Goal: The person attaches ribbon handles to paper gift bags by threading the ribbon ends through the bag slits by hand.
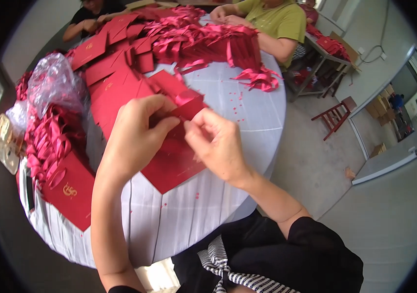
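Note:
In front of me, a flat red paper bag (169, 168) lies on the table at a slant, its upper panel lifted. My left hand (140, 129) is closed on the upper edge of this bag, thumb and bent fingers meeting near the opening. My right hand (218, 141) is closed in a pinch just right of the left thumb, at a short end of red ribbon by the lifted panel; the fingertips partly hide it. A loop of red ribbon (187, 96) shows above the panel. Both hands touch the bag, their fingertips a small gap apart.
Stacked red bags (113, 97) spread to the far left. Ribboned bags (203, 46) are heaped behind, and more (54, 141) lie left beside clear plastic (54, 83). Small red paper dots (238, 107) dot the white tablecloth (262, 117). Two people work across the table; a red stool (334, 117) stands right.

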`<state>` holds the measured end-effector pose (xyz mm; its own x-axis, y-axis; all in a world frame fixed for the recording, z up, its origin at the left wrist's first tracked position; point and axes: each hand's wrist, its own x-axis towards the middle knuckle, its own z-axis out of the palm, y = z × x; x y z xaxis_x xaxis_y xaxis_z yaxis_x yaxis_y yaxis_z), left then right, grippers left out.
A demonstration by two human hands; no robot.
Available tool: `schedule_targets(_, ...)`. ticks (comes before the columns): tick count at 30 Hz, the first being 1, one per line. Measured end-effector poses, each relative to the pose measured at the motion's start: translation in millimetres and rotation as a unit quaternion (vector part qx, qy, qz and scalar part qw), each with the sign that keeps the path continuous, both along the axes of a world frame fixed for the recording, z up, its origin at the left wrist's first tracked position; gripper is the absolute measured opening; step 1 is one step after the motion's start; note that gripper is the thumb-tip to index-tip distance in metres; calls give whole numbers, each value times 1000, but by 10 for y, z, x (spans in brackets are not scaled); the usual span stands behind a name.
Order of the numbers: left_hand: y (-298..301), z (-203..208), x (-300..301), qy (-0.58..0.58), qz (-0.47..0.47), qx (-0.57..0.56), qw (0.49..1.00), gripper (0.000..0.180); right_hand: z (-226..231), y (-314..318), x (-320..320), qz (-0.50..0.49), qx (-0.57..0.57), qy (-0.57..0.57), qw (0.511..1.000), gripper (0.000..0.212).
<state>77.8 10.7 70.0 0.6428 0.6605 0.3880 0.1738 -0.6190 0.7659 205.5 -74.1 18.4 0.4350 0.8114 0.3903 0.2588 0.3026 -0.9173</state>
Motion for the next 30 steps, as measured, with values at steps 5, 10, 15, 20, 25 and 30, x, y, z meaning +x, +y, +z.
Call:
schedule_targets(5, -246, 77, 40, 53, 56, 106, 991, 13, 2, -49, -33, -39, 39, -57, 997, 15)
schedule_targets(10, -357, 100, 113, 30, 54, 136, 989, 13, 31, -66, 14, -26, 47, -43, 998, 14)
schedule_targets(15, -369, 126, 128, 15, 29, 158, 987, 17, 60, -68, 50, 29, 27, -25, 999, 10)
schedule_targets(20, -398, 135, 129, 17, 30, 156, 987, 20, 171, -77, 97, 102, -33, 104, 989, 13)
schedule_targets(25, -424, 125, 121, 40, 17, 166, 985, 22, 142, -48, 181, 156, -48, 88, 983, 16)
schedule_targets(30, -387, 153, 90, 49, 17, 139, 989, 22, 182, -61, 261, 82, 11, -114, 990, 12)
